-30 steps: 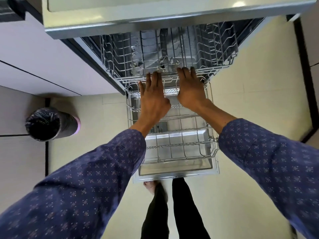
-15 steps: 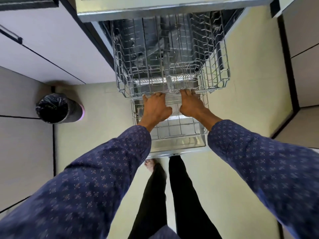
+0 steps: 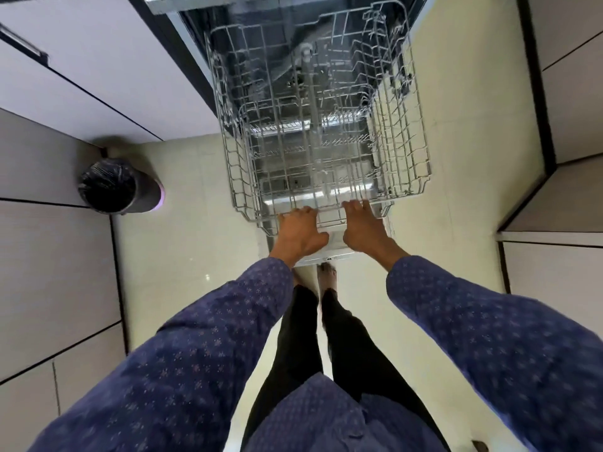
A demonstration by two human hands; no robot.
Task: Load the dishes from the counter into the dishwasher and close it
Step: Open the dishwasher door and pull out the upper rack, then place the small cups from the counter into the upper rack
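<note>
The dishwasher [image 3: 195, 37] stands open below the counter, its door [image 3: 329, 252] folded down flat over the floor. The upper wire rack [image 3: 411, 177] is drawn far out over the door and holds no dishes. My left hand [image 3: 298, 234] grips the rack's front rail with fingers curled over it. My right hand [image 3: 363, 228] grips the same rail a little to the right. A second wire rack shows underneath through the bars. No dishes are in view.
A round bin with a black liner [image 3: 112, 185] stands on the floor to the left. White cabinet fronts [image 3: 98, 66] flank the dishwasher at left, and more cabinets [image 3: 571, 93] at right. My legs and feet [image 3: 326, 275] stand just before the door's edge.
Both hands went from lying flat on the rack's front to gripping its rail, and the upper rack has slid well out toward me over the open door.
</note>
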